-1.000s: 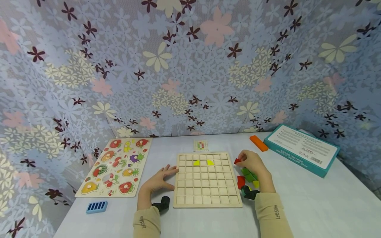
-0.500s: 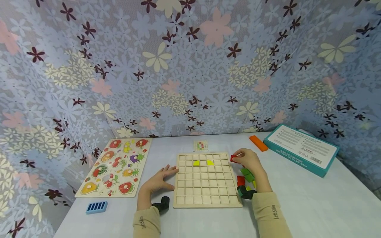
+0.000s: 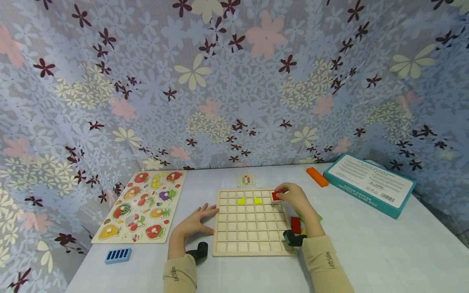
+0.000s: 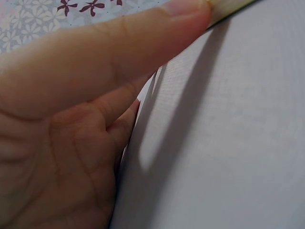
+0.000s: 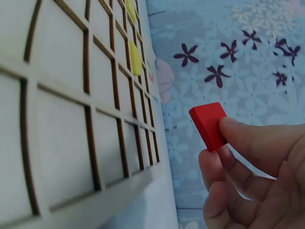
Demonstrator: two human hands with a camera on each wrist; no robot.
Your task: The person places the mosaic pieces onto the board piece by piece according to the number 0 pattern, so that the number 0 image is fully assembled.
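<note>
A square wooden grid board [image 3: 253,235] lies on the table, with two yellow quarter-round pieces [image 3: 241,201] in cells of its upper part. My right hand [image 3: 294,198] pinches a small red square block [image 5: 209,125] between thumb and fingers, over the board's upper right corner. Spread along the board's left edge is my left hand [image 3: 194,223]; its thumb [image 4: 119,62] touches the rim in the left wrist view. Beyond the board's far edge lies a small pattern card [image 3: 246,180] with coloured squares. Under my right forearm, a larger red block [image 3: 296,225] and green pieces are partly hidden.
A fruit puzzle board [image 3: 146,207] lies at the left, with a light-blue slotted block [image 3: 118,255] in front of it. An orange bar [image 3: 317,177] and a teal-edged box [image 3: 370,185] lie at the back right. A floral cloth hangs behind the table.
My right hand has carried the red block leftward from beside the board to over its upper right corner. My left hand has stayed at the left edge.
</note>
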